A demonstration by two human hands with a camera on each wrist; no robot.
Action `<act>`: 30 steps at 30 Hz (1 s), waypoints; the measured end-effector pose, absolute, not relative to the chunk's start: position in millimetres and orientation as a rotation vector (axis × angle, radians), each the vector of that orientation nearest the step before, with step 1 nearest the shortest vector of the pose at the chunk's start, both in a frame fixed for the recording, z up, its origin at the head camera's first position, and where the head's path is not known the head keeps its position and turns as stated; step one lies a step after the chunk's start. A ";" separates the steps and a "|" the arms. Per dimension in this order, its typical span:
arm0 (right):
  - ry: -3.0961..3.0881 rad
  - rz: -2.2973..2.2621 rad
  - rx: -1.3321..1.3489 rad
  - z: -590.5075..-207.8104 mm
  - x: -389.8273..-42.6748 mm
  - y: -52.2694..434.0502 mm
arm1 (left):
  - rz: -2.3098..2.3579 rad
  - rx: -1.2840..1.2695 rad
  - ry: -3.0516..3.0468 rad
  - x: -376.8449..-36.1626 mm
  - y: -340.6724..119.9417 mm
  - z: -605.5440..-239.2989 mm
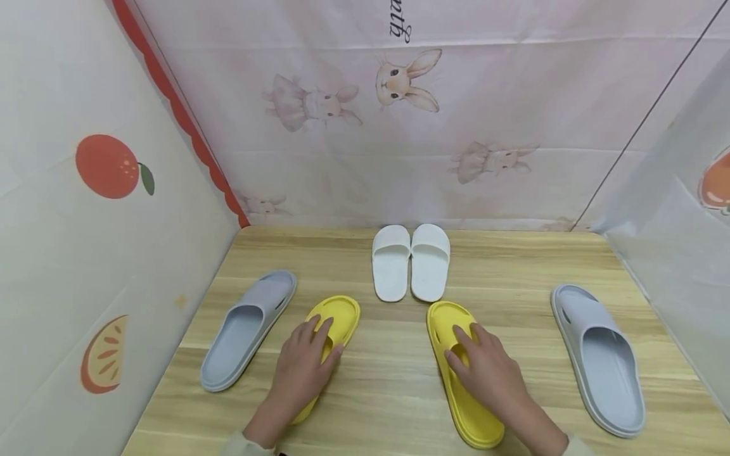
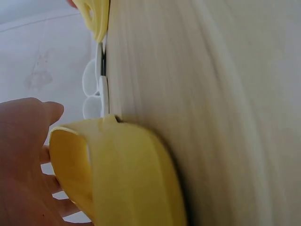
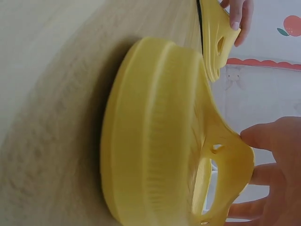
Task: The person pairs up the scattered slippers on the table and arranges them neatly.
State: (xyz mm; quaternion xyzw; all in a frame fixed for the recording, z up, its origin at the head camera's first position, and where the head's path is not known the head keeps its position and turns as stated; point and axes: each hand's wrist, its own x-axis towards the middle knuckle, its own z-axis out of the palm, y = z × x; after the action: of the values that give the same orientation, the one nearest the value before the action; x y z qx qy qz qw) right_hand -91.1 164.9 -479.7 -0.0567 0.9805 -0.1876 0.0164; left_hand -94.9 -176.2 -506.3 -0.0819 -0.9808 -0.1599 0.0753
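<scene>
Two yellow slippers lie toe-away on the wooden floor, angled outward or inward of each other. Over the upper of the left yellow slipper [image 1: 342,311] rests my left hand [image 1: 301,364], its fingers loosely spread and its thumb by the foot opening. My right hand [image 1: 490,367] lies on the right yellow slipper [image 1: 447,315], fingertips on the strap. In the right wrist view its thumb [image 3: 258,135] touches the strap's edge. The left wrist view shows the thumb [image 2: 54,112] standing off the slipper while the other fingers reach behind its upper.
A pair of white slippers [image 1: 391,278] stands side by side near the back wall [image 1: 342,183]. One grey slipper [image 1: 234,345] lies at the left, another grey slipper [image 1: 613,373] at the right. Printed side walls [image 1: 51,253] bound the wooden surface [image 1: 388,380].
</scene>
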 end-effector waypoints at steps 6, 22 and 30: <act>3.079 -0.593 -0.175 -479.0 -82.5 159.9 | -0.500 -0.204 -3.003 -86.8 -166.8 -500.8; 3.117 -0.655 -0.122 -483.7 -64.7 142.3 | -0.638 -0.272 -2.986 -63.3 -130.7 -502.0; 3.110 -0.680 -0.119 -485.6 -61.1 135.3 | -0.697 -0.226 -3.044 -55.2 -108.3 -500.7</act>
State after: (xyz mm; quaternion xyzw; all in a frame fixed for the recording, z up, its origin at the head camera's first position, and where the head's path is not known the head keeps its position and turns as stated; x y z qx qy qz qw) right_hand -61.1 135.3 -485.6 -0.0373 0.9760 -0.2134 -0.0219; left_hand -55.2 -108.3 -500.7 -0.0721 -0.9722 -0.2225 0.0053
